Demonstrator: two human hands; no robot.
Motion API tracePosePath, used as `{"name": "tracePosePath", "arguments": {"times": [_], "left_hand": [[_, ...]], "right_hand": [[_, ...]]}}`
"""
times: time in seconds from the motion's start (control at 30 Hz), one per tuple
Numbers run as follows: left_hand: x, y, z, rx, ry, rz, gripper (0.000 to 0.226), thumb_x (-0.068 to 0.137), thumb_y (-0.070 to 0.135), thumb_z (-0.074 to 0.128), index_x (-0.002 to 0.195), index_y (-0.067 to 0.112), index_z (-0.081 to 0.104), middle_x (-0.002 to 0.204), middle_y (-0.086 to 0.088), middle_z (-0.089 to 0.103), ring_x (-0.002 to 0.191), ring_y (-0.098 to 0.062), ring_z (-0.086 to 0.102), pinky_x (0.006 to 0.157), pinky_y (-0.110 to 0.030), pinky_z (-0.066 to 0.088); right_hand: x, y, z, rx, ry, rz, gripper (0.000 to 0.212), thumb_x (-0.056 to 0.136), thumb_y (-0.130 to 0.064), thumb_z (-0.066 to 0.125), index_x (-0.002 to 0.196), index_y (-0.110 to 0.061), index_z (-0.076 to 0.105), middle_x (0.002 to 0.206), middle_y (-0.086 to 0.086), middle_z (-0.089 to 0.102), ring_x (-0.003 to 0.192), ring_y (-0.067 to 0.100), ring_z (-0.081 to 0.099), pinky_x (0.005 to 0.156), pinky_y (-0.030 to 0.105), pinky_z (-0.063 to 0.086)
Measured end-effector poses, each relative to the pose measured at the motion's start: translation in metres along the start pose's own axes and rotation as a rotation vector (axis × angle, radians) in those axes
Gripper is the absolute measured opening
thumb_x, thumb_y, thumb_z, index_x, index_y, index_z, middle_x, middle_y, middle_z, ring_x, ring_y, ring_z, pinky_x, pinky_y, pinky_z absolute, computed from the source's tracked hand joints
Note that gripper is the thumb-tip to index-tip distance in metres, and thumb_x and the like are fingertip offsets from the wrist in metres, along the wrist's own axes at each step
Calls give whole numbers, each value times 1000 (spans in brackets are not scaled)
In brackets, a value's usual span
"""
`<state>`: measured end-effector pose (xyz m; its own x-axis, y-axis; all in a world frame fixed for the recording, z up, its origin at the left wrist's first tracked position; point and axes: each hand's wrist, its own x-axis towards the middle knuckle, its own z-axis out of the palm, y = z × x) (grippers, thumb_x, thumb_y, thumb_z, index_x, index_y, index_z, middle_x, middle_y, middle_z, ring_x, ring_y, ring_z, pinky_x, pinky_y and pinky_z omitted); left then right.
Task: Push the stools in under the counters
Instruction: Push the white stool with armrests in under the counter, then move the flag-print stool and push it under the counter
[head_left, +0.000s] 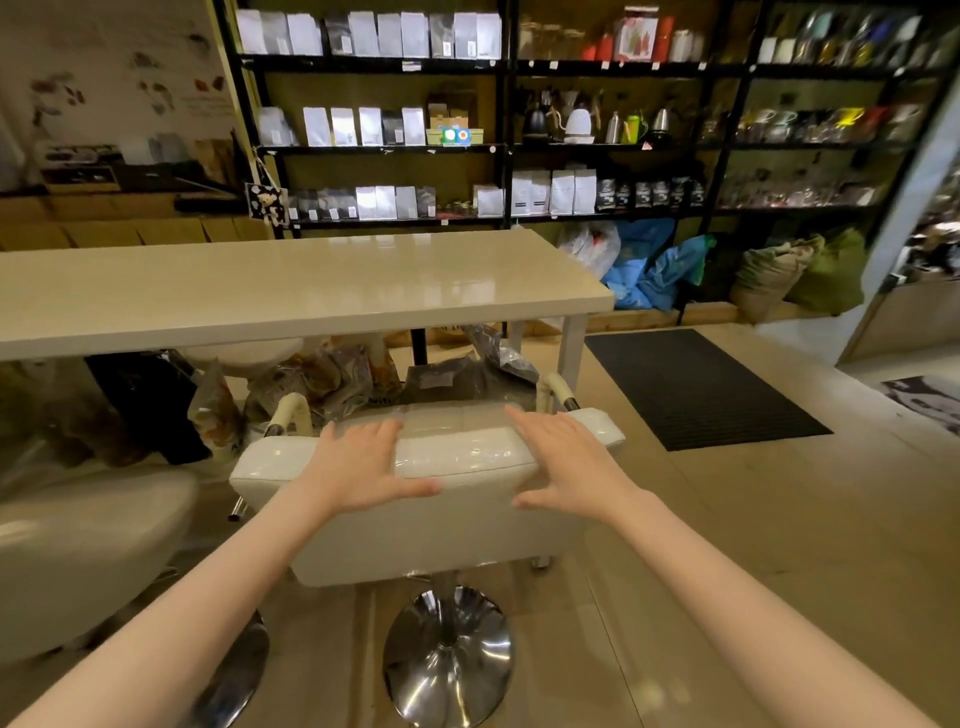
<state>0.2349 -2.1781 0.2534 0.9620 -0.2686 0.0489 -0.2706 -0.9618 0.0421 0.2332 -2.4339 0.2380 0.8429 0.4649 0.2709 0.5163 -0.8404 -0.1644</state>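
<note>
Stools like the white padded one (441, 462) under both hands are judged fairly heavy, since a chrome disc base (448, 654) is carried, and likely to slide stiffly on the floor. The glossy backrest top is best pressed. The left hand (363, 467) and right hand (566, 462) are laid flat, fingers spread, gripping nothing. Ahead of the hands, the counter (291, 291) is not yet reached.

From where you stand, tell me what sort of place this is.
Probably a coffee shop or coffee supplies store. Black shelves hold rows of white and dark bags, kettles and drippers fill another shelf, and a white bar stool faces a long counter.
</note>
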Motion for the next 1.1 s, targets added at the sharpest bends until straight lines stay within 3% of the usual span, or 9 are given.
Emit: {"name": "tracePosePath", "arguments": {"times": [0.1,0.23,0.33,0.53,0.67,0.87,1.1], "left_hand": [[5,48,-8,-110,60,75,126,49,97,7,148,19,13,153,-4,27,139,-20,28,114,-51,16],[20,120,-10,-357,250,189,90,83,66,43,148,16,7,155,-5,22,140,-19,23,114,-41,22],[36,166,-12,-496,317,242,90,83,61,50,148,16,7,155,-3,20,140,-17,22,112,-37,24],[111,231,-43,-518,417,348,100,75,58,63,148,14,9,155,-7,21,140,-20,22,112,-36,23],[174,266,-71,-571,529,350,101,73,56,67,147,16,10,154,-7,23,138,-24,26,109,-43,30],[267,310,-77,-710,598,229,97,74,53,68,147,15,15,152,-6,27,139,-24,24,111,-43,28],[348,344,-45,-876,560,198,100,70,51,73,147,23,16,153,-2,27,139,-19,27,110,-47,32]], "right_hand": [[-26,16,-18,82,59,115,108,67,-46,77,148,-23,9,143,0,41,131,18,34,108,34,26],[-56,47,-44,197,196,308,108,66,-47,77,146,-30,7,145,-2,38,132,19,33,106,40,31],[-73,72,-65,249,327,384,107,64,-46,79,146,-28,12,143,-3,40,131,16,34,106,41,34],[-83,137,-106,203,476,389,104,64,-41,81,145,-24,19,142,-3,39,130,13,32,103,30,27],[-69,197,-125,206,498,396,103,65,-42,81,145,-26,17,143,-3,37,131,12,31,106,35,30],[-35,292,-152,236,525,410,105,65,-43,81,145,-29,15,141,-8,39,129,10,33,103,33,31],[14,384,-148,319,562,386,103,65,-45,80,144,-34,15,138,-11,39,129,9,32,100,30,29]]}}
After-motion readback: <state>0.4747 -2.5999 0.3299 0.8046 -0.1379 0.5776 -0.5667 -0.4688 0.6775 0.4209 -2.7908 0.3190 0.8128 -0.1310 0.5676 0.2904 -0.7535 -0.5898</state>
